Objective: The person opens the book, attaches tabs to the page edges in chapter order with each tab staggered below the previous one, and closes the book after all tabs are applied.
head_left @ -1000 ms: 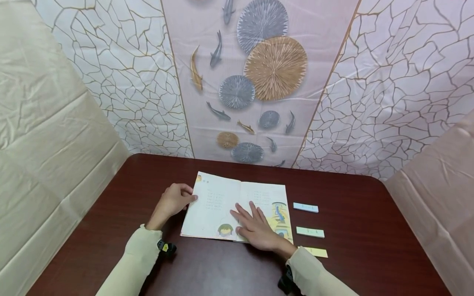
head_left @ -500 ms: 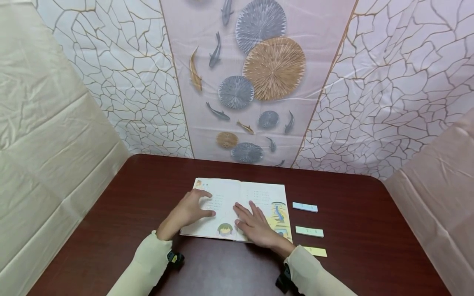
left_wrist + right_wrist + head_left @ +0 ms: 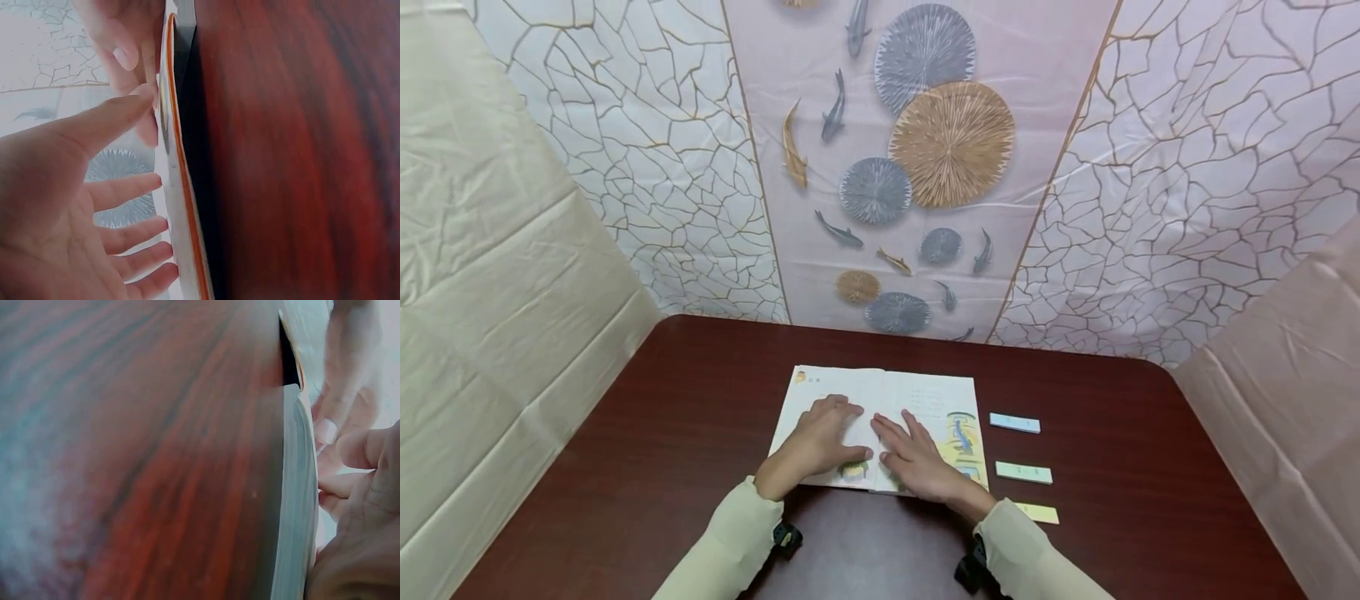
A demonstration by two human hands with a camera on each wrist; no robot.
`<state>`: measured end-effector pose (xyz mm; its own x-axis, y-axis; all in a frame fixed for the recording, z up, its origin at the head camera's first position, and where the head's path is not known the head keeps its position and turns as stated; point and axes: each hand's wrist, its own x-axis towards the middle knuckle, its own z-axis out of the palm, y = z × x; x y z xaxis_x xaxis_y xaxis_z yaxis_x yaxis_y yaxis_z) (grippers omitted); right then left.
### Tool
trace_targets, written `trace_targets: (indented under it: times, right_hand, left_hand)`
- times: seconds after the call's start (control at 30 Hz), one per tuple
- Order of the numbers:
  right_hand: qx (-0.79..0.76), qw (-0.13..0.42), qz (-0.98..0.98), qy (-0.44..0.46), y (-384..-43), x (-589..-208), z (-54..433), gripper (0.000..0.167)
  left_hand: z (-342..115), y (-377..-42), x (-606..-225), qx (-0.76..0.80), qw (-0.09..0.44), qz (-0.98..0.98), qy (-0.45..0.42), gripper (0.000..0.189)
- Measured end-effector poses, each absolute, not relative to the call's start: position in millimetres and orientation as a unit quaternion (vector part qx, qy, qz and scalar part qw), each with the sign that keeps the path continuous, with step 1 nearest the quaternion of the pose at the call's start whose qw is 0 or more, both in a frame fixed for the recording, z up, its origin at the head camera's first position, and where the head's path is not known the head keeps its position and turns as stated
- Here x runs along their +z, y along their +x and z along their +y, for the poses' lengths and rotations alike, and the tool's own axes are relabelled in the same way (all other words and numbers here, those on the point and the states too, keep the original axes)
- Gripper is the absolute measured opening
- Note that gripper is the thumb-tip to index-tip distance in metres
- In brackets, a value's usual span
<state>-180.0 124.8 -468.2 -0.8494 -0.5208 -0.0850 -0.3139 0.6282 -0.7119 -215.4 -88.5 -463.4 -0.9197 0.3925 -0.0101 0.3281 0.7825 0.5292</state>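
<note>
An open picture book [image 3: 928, 390] lies on the dark red-brown table, with printed lines and coloured drawings on its pages. Over the left page my left hand [image 3: 820, 437] is spread, its fingertips touching the paper near the fold. My right hand [image 3: 917, 458] rests on the lower part of the right page, beside the fold, fingers outstretched. In the left wrist view the left fingers [image 3: 128, 190] meet the page, and the book's orange-edged cover [image 3: 181, 156] shows side on. The right wrist view has the book's page edges [image 3: 294, 500] beside the right hand [image 3: 359, 531].
Right of the book lie a blue paper strip [image 3: 1015, 423], a green one [image 3: 1024, 473] and a yellow one [image 3: 1039, 513], the last partly behind the right forearm. A patterned cloth [image 3: 880, 192] hangs behind the table [image 3: 647, 467].
My left hand has left the book's left edge and moved right across the left page to near the fold. That page, earlier raised at its edge, now lies flatter. My right hand stays put.
</note>
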Motion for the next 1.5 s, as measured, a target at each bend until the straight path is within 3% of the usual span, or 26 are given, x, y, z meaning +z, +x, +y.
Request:
trace_targets:
  times: [0.17, 0.47, 0.73, 0.97, 1.27, 1.5]
  right_hand:
    - [-0.374, 0.141, 0.884, -0.243, -182, -465, 130, 0.054]
    - [-0.245, 0.049, 0.921, -0.297, -183, -460, 145, 0.052]
    - [-0.218, 0.075, 0.95, -0.212, -213, -434, 165, 0.05]
    - [-0.193, 0.129, 0.961, -0.15, -247, -426, 199, 0.064]
    - [-0.166, 0.133, 0.971, -0.105, -263, -435, 225, 0.08]
    - [-0.141, 0.12, 0.975, -0.12, -264, -442, 221, 0.077]
  left_hand:
    - [-83, -213, -462, 0.245, 0.081, 0.946, 0.195, 0.065]
    - [-65, -217, -457, 0.213, 0.116, 0.95, 0.196, 0.067]
    - [-66, -217, -456, 0.232, 0.134, 0.946, 0.181, 0.067]
    - [-70, -216, -455, 0.229, 0.143, 0.947, 0.175, 0.068]
    - [-72, -213, -453, 0.203, 0.14, 0.95, 0.189, 0.066]
    - [-76, -215, -453, 0.202, 0.137, 0.951, 0.192, 0.066]
